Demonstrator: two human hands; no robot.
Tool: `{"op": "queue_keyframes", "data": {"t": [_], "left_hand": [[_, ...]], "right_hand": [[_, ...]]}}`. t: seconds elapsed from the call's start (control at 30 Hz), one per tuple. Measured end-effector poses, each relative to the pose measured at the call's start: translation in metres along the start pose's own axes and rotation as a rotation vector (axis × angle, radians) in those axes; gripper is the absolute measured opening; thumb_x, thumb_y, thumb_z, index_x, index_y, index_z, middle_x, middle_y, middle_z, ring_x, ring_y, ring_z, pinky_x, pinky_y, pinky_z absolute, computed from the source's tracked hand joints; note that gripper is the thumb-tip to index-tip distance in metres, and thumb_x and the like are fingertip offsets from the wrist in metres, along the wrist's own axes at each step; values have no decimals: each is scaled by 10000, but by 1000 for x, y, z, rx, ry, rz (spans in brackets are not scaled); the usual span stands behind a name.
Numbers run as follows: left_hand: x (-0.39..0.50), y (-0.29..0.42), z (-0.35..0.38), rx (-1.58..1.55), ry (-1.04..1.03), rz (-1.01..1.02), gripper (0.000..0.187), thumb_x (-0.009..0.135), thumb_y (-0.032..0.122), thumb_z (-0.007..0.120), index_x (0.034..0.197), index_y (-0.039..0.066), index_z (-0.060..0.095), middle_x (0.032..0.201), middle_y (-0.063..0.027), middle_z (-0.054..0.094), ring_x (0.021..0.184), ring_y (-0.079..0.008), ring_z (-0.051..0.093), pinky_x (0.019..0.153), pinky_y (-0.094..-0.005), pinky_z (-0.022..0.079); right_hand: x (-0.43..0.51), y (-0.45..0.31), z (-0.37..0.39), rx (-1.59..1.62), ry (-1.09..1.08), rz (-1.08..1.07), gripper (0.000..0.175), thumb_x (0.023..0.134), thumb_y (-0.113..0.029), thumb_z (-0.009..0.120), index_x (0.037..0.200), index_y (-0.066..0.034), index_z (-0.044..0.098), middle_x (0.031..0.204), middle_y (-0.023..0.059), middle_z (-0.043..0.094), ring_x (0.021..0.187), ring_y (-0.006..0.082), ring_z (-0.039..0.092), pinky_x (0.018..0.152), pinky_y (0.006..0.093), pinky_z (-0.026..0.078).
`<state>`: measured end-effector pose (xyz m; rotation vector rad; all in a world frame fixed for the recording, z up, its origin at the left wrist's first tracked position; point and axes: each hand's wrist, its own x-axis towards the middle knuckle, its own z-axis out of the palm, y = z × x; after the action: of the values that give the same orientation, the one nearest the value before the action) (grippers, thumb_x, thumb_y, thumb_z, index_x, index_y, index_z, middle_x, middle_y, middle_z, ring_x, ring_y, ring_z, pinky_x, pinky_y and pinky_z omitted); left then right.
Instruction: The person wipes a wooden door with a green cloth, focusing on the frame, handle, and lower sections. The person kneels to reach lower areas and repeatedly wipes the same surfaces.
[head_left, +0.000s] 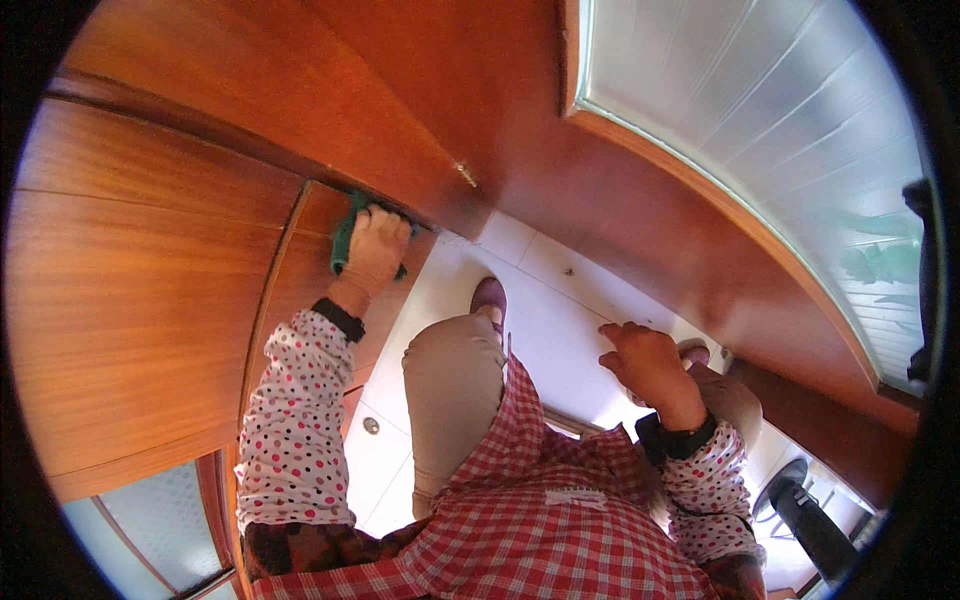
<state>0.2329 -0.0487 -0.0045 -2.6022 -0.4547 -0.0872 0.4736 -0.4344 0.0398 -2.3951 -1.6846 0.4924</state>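
Note:
My left hand (377, 244) grips a green cloth (343, 241) and presses it against the lower part of a brown wooden panel (315, 214), close to the edge where it meets a wooden door (420, 142). Parts of the cloth stick out on both sides of the fingers. My right hand (641, 360) hangs over the pale tiled floor near my knee, holding nothing, with its fingers partly bent and apart. Dotted sleeve covers reach to both wrists.
The wooden door has a metal hinge (466, 175). A frosted glass pane (720, 97) in a wooden frame is at the upper right. A round floor drain (370, 426) lies at lower left. A black cylindrical object (814, 525) stands at lower right.

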Motion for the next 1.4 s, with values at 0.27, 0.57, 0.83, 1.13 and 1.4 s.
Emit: {"op": "queue_keyframes", "data": {"t": [0.27, 0.57, 0.83, 1.13, 1.4], "left_hand": [[-97, 78, 15, -453, 12, -46, 255, 901, 283, 549, 1038, 102, 665, 1020, -119, 653, 1104, -322, 569, 941, -496, 427], [-254, 59, -34, -706, -79, -730, 59, 900, -6, 549, 935, -18, 595, 883, -241, 625, 860, -450, 617, 767, -544, 480], [-174, 22, -242, -2382, 932, -382, 327, 1017, 91, 480, 1313, -20, 565, 1219, -149, 662, 1076, -266, 672, 947, -409, 558], [-149, 103, -335, -2856, 560, -68, 352, 1056, 236, 469, 1299, 13, 591, 1236, -117, 670, 1130, -250, 653, 1019, -411, 504], [-151, 159, -330, -3070, 191, -27, 346, 1017, 192, 495, 1307, 32, 595, 1241, -91, 670, 1131, -208, 644, 1022, -365, 494]], "right_hand": [[24, -3, 3, -44, -63, 13, 383, 853, -283, 695, 1178, -84, 667, 1021, 180, 709, 944, 390, 683, 819, 501, 553], [-57, -25, 62, -79, -23, 165, 388, 854, -298, 683, 1180, -88, 683, 1022, 198, 725, 974, 383, 696, 838, 486, 557], [-127, -69, 114, 382, 168, 192, 339, 854, -213, 733, 1158, -64, 716, 1048, 196, 730, 937, 342, 705, 819, 409, 553], [-188, -139, 14, 1109, 376, 154, 467, 930, -261, 712, 1331, -36, 628, 1113, 94, 695, 1042, 176, 637, 925, 319, 503], [-183, -201, -49, 1647, 498, -294, 557, 921, -242, 732, 1415, -55, 554, 1320, 61, 632, 1214, 178, 573, 1069, 344, 436]]}}
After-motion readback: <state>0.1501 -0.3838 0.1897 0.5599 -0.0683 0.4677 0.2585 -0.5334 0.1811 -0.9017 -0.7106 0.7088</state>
